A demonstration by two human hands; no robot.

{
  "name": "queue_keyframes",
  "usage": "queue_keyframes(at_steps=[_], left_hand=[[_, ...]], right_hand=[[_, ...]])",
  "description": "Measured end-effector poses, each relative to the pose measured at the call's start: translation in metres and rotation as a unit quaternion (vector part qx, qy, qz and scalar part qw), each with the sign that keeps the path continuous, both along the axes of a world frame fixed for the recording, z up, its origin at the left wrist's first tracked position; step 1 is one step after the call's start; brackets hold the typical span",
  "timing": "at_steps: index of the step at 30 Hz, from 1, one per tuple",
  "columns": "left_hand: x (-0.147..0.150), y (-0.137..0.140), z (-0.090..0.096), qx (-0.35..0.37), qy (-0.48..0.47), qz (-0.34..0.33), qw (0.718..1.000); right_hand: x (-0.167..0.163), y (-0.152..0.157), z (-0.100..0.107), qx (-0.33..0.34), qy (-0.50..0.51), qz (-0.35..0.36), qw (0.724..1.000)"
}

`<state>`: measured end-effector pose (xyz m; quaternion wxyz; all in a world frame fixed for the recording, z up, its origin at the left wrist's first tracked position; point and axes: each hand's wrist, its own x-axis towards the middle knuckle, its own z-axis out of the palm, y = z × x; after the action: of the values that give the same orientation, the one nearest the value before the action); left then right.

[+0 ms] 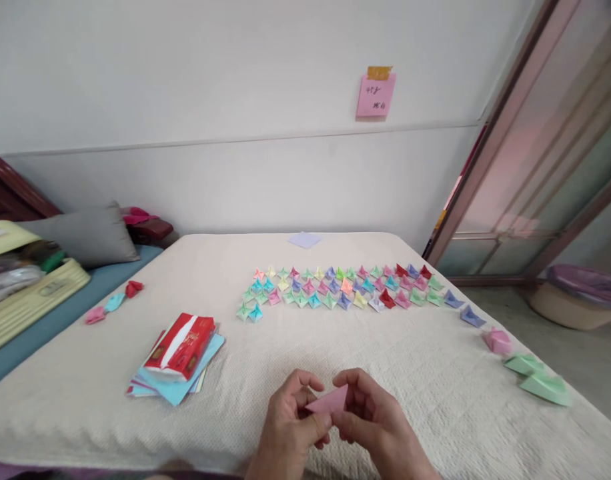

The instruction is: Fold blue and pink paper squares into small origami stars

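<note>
A small folded piece of pink paper (330, 401) is held between both hands at the near side of the table. My left hand (296, 417) pinches its lower left part, thumb in front. On the other side, my right hand (368, 413) grips the right edge with thumb and fingers. The paper has a pointed left corner, and the fingers hide part of it. Beyond the hands stand rows of small folded paper boats (330, 287) in many colours. A red tissue pack (188, 343) lies on a stack of coloured paper (174, 393) to the left.
The cream cloth-covered table (110, 373) meets a white wall. Larger green paper boats (543, 387) and a pink folded piece (498, 341) line the right edge. Small folded pieces (114, 303) lie at the left. A lilac sheet (304, 239) is at the back; a bin (575, 300) stands right.
</note>
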<state>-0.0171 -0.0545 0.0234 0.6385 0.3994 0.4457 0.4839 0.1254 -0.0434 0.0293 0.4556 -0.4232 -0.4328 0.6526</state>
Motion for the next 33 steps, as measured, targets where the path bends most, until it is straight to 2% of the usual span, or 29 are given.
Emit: queue_keyframes(at_steps=[3, 5, 7, 9, 12, 15, 20, 23, 28, 30, 33], left_hand=[[0.001, -0.002, 0.005, 0.079, 0.071, -0.002, 0.994], [0.001, -0.004, 0.008, 0.141, 0.137, 0.014, 0.980], [0.000, -0.005, 0.009, 0.164, 0.179, 0.031, 0.970], [-0.002, -0.004, 0.008, 0.153, 0.173, 0.034, 0.972], [-0.004, 0.000, 0.005, 0.109, 0.089, 0.014, 0.990], [-0.006, 0.004, 0.004, 0.066, 0.016, -0.010, 0.998], [-0.010, 0.006, 0.012, 0.024, 0.008, -0.035, 0.999], [-0.010, 0.004, 0.019, 0.013, 0.013, -0.035, 0.999], [-0.009, 0.002, 0.026, -0.038, -0.075, -0.070, 0.994], [-0.009, 0.002, 0.027, -0.036, -0.078, -0.072, 0.994], [-0.010, 0.001, 0.026, 0.009, -0.037, -0.071, 0.997]], right_hand=[[0.003, 0.000, 0.004, 0.016, -0.002, -0.011, 1.000], [0.006, 0.001, 0.005, 0.020, 0.001, -0.016, 1.000], [0.007, 0.003, 0.005, 0.020, 0.003, -0.015, 1.000], [0.007, 0.004, 0.003, 0.017, 0.008, -0.011, 1.000], [0.006, 0.004, 0.000, 0.014, 0.011, 0.004, 1.000], [0.005, 0.003, 0.000, 0.043, -0.025, 0.012, 0.999], [0.004, 0.001, 0.007, 0.102, -0.128, 0.006, 0.987], [0.004, 0.000, 0.008, 0.112, -0.148, 0.007, 0.983], [0.007, 0.001, 0.004, 0.107, -0.139, 0.000, 0.984], [0.009, 0.002, 0.003, 0.101, -0.133, -0.004, 0.986], [0.009, 0.002, 0.005, 0.093, -0.130, -0.004, 0.987]])
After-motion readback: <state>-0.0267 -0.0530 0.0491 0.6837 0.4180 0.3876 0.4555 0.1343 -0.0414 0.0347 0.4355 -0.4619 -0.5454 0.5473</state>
